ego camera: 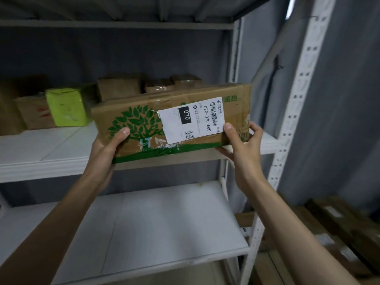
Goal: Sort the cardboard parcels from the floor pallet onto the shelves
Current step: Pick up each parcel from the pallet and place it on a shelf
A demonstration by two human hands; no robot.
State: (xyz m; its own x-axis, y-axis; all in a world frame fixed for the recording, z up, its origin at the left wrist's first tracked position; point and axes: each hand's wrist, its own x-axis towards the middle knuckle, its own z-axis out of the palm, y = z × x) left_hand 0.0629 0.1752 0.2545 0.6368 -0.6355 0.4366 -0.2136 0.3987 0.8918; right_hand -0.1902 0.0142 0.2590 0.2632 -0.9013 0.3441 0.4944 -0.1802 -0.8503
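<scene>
Hiding parcel (170,122) underside: both hands' fingers.

Open white shelf board (51,149) ahead, with brown boxes (119,87) and a green box (66,108) behind.

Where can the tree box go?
The middle shelf is bare in front, between the green package and the post. The lower shelf looks bare. Small boxes crowd the back.
</scene>
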